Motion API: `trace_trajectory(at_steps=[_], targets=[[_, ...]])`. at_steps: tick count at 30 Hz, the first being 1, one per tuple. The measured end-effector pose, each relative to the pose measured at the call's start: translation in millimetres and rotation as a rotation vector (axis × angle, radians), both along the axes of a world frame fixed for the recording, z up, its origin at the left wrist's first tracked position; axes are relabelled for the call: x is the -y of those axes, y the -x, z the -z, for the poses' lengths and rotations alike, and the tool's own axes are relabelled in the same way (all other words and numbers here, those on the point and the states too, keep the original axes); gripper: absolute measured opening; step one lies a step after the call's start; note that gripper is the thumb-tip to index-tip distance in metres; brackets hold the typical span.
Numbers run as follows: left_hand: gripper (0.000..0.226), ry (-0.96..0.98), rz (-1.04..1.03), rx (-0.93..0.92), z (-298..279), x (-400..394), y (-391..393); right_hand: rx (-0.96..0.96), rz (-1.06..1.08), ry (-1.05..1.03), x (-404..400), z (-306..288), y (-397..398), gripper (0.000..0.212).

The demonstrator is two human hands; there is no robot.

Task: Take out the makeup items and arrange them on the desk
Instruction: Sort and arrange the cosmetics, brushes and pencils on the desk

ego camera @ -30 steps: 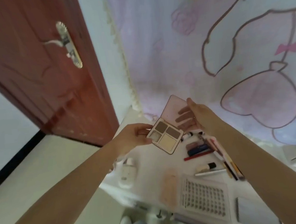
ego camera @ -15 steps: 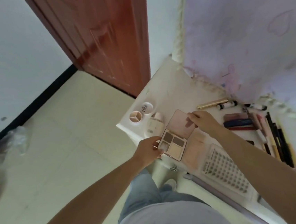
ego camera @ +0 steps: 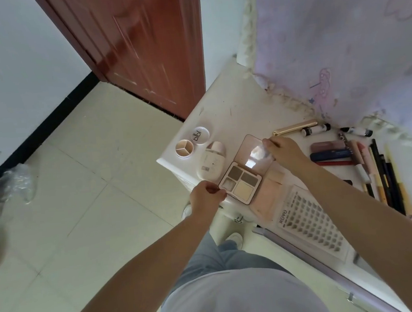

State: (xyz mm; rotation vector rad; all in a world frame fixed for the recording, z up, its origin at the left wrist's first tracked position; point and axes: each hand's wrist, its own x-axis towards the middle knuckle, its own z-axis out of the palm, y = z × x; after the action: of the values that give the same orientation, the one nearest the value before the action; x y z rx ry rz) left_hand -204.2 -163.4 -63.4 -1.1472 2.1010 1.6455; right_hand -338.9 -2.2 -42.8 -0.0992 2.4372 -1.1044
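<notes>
An open pink eyeshadow palette (ego camera: 242, 182) with four pans lies at the near edge of the white desk (ego camera: 233, 108), its mirrored lid (ego camera: 252, 154) folded back. My left hand (ego camera: 205, 197) pinches the palette's near left corner. My right hand (ego camera: 285, 152) holds the far edge of the lid with thumb and fingers. A cream squeeze tube (ego camera: 212, 162), a round three-part pot (ego camera: 184, 148) and its loose lid (ego camera: 200, 135) lie just left of the palette.
Pencils, tubes and lipsticks (ego camera: 330, 154) lie in rows at the right, a gold tube (ego camera: 295, 127) behind my right hand. A lash tray (ego camera: 309, 223) and a pink flat case (ego camera: 266, 195) sit near the front edge. A red door (ego camera: 138, 41) stands left of the desk.
The palette has come down from mid-air to the desk's near edge, still held in both hands. The view has swung down from the curtain to the desk and floor.
</notes>
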Motion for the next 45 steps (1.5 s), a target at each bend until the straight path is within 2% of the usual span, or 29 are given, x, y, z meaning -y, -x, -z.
trace_trajectory(at_steps=[3,10,12,15,17,21,24,25,31,37,41,43,45], targets=[[0.021,-0.019,-0.053,-0.009,0.8,0.3,2.2,-0.006,0.03,0.025,-0.9,-2.4,-3.5,0.042],[0.025,-0.026,-0.061,-0.018,2.8,-3.4,3.7,0.046,0.027,0.066,-8.4,-2.4,-9.8,0.029],[0.024,0.016,-0.005,-0.018,2.1,-4.1,3.3,0.016,0.058,0.046,-12.0,-4.4,-11.9,0.031],[0.017,0.174,0.162,-0.033,1.4,-4.1,-2.6,-0.125,-0.031,-0.256,-21.0,-4.3,-18.7,0.04],[0.008,0.308,0.298,-0.075,-1.0,-4.3,-7.3,-0.136,-0.052,-0.383,-23.9,-3.6,-25.5,0.041],[0.01,0.383,0.422,-0.154,-11.8,-9.9,-7.1,-0.07,0.052,-0.351,-23.3,-3.4,-34.9,0.043],[0.013,0.443,0.524,-0.17,-19.3,-14.3,-1.7,0.035,-0.026,-0.405,-24.6,-2.5,-41.3,0.032],[0.014,0.459,0.554,-0.169,-20.2,-14.5,0.1,0.065,-0.065,-0.407,-25.6,-0.6,-43.4,0.034],[0.016,0.508,0.66,-0.136,-23.4,-12.3,6.0,0.081,-0.03,-0.4,-18.9,5.6,-48.1,0.052],[0.019,0.592,0.74,-0.196,-35.2,-7.0,21.7,0.112,0.063,-0.318,-16.5,0.4,-44.3,0.032],[0.02,0.563,0.924,-0.286,-43.6,-9.4,36.4,0.144,0.158,-0.201,-30.0,-19.0,-47.8,0.033],[0.033,0.521,1.041,-0.316,-48.5,-17.5,44.5,0.121,0.256,-0.15,-39.5,-32.1,-52.3,0.031],[0.054,0.463,1.147,-0.288,-57.7,-30.9,52.0,0.111,0.423,0.012,-47.9,-51.2,-57.0,0.031]])
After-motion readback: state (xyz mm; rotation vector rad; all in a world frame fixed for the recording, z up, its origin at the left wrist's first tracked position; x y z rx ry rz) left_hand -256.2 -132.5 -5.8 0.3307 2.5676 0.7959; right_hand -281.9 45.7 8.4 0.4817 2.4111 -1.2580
